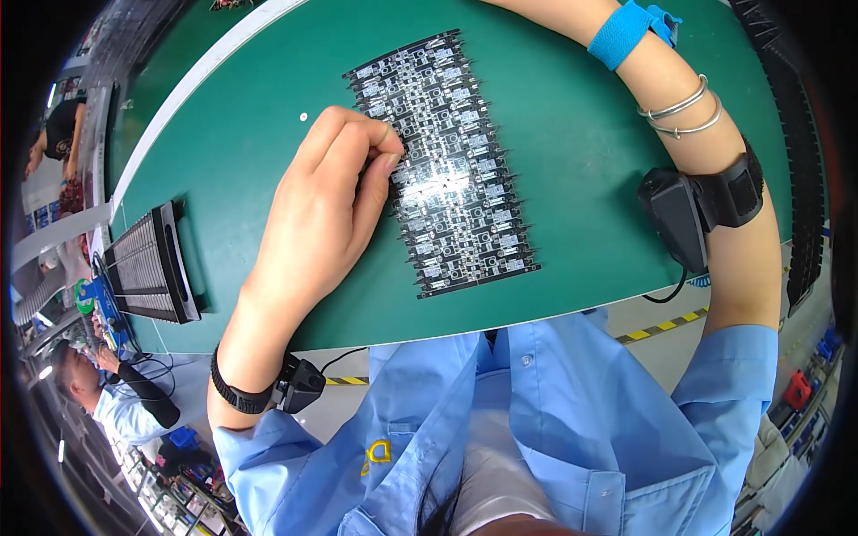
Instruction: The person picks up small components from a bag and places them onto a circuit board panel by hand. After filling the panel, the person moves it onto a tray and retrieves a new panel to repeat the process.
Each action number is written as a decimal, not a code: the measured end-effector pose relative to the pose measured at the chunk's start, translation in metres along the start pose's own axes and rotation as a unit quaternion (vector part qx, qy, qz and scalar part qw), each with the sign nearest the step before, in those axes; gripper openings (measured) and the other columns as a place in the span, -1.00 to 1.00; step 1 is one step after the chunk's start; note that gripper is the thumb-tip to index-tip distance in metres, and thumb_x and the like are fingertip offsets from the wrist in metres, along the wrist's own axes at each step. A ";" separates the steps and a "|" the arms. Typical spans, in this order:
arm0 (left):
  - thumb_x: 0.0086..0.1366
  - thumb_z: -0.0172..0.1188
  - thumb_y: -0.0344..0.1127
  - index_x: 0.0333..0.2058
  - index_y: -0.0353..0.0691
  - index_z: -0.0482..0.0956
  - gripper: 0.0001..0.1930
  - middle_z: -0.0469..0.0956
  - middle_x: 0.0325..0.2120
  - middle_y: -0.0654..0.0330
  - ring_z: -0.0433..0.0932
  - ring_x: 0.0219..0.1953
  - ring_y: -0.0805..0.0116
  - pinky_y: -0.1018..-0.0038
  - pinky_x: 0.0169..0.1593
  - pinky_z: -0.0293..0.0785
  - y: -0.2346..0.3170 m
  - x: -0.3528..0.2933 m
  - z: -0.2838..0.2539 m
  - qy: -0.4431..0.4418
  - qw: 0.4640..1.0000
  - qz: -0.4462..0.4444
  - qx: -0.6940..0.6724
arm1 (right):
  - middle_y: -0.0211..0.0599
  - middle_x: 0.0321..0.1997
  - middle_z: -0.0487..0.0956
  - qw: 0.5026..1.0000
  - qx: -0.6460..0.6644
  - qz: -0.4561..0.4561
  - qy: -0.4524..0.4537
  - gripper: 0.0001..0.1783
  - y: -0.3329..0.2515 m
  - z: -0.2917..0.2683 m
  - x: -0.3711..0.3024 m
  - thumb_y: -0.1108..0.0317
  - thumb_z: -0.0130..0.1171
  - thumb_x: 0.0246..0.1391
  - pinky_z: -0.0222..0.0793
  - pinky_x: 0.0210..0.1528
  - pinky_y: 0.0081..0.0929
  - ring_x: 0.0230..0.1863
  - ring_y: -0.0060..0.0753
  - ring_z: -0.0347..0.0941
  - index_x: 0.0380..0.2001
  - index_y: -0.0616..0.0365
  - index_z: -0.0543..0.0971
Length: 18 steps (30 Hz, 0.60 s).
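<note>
A panel of small black circuit boards [456, 228] lies flat on the green tabletop, with jagged side edges and a bright glare near its middle. At its left edge is my left hand [326, 201], thumb and fingers pinched together right over the border of the panel. Whatever the pinch may hold is too small or hidden to make out. My right arm stretches up past the panel's right side and leaves the picture at the top, so my right hand is out of sight. A blue strap [618, 36] and metal bangles [677, 116] circle that arm.
A small white round piece [304, 116] lies left of the panel. Black ribbed racks stand at the table's left [147, 263] and far right [800, 179]. Each of my forearms carries a strapped black device, with a cable. Another person [125, 393] sits at lower left.
</note>
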<state>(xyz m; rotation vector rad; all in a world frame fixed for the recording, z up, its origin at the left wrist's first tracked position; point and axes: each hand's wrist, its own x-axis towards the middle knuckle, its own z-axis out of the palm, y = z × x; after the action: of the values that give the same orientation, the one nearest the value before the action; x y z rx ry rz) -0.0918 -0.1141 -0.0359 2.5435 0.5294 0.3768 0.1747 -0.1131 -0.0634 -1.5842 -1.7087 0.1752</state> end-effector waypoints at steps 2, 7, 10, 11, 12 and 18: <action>0.16 0.09 -0.55 -0.35 -0.32 0.41 -0.92 0.39 -0.37 0.09 0.46 -0.37 0.15 0.37 -0.31 0.40 0.000 0.001 0.000 -0.001 1.000 -0.001 0.005 | -0.10 -0.51 0.58 1.000 -0.006 -0.005 0.004 -0.83 0.000 0.001 0.000 0.37 0.26 -0.11 0.42 -0.40 -0.43 -0.52 -0.28 0.50 -0.48 0.29 0.60; 0.16 0.09 -0.55 -0.34 -0.32 0.41 -0.92 0.40 -0.36 0.09 0.46 -0.36 0.15 0.37 -0.31 0.40 -0.002 0.000 -0.001 -0.003 1.000 0.009 0.015 | -0.11 -0.54 0.57 0.999 -0.039 -0.005 -0.014 -0.86 -0.006 0.000 0.003 0.40 0.23 -0.12 0.42 -0.41 -0.41 -0.54 -0.25 0.49 -0.50 0.28 0.60; 0.16 0.09 -0.56 -0.33 -0.31 0.42 -0.91 0.40 -0.35 0.09 0.46 -0.35 0.14 0.37 -0.31 0.40 -0.003 0.002 -0.002 -0.007 0.999 0.022 0.022 | -0.11 -0.56 0.57 0.998 -0.036 -0.036 -0.024 -0.86 -0.005 0.000 0.004 0.39 0.22 -0.13 0.41 -0.42 -0.40 -0.56 -0.23 0.49 -0.51 0.27 0.60; 0.16 0.09 -0.56 -0.33 -0.31 0.42 -0.91 0.40 -0.35 0.09 0.46 -0.35 0.14 0.37 -0.31 0.40 -0.003 0.001 -0.002 -0.010 0.999 0.022 0.022 | -0.11 -0.56 0.57 0.997 -0.056 -0.035 -0.038 -0.85 -0.005 0.000 0.005 0.38 0.22 -0.13 0.41 -0.42 -0.39 -0.55 -0.21 0.49 -0.52 0.27 0.60; 0.17 0.09 -0.55 -0.33 -0.31 0.42 -0.91 0.40 -0.35 0.09 0.46 -0.34 0.15 0.38 -0.30 0.40 -0.004 0.001 -0.002 -0.012 0.999 0.022 0.022 | -0.11 -0.57 0.57 0.995 -0.077 -0.034 -0.050 -0.84 -0.007 -0.001 0.007 0.37 0.22 -0.13 0.41 -0.42 -0.38 -0.55 -0.20 0.49 -0.52 0.27 0.60; 0.18 0.08 -0.55 -0.34 -0.32 0.42 -0.93 0.40 -0.36 0.11 0.45 -0.36 0.19 0.42 -0.30 0.39 0.001 0.001 -0.003 -0.017 1.000 -0.012 0.018 | -0.11 -0.57 0.57 0.993 -0.101 -0.032 -0.046 -0.80 -0.010 0.001 0.007 0.31 0.22 -0.13 0.42 -0.42 -0.36 -0.53 -0.16 0.50 -0.54 0.26 0.60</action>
<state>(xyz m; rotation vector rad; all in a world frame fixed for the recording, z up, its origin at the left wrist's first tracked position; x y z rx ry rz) -0.0916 -0.1131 -0.0332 2.5712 0.5598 0.3183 0.1664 -0.1084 -0.0551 -1.6867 -1.8974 0.0441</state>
